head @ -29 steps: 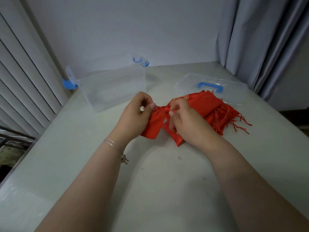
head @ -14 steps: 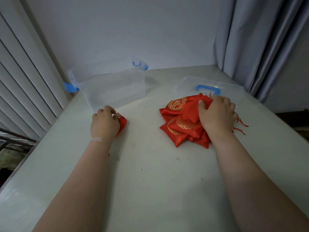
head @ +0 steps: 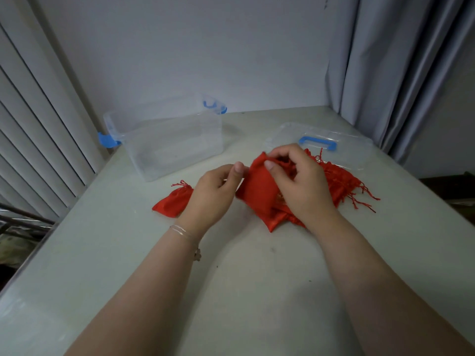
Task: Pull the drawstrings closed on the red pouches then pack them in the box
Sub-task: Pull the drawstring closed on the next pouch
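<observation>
Hands on my feed: right hand (head: 300, 186) pinches a pouch (head: 257, 188) top, left hand (head: 216, 194) pinches its edge (closed pouch (head: 173, 201) lies beside the box (head: 167, 140)).

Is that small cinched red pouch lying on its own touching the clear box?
Apart. The head view shows a strip of bare table between the cinched pouch and the near wall of the clear box.

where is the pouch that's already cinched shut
In the head view the closed pouch lies on the table, just left of the left hand, in front of the clear box.
</observation>
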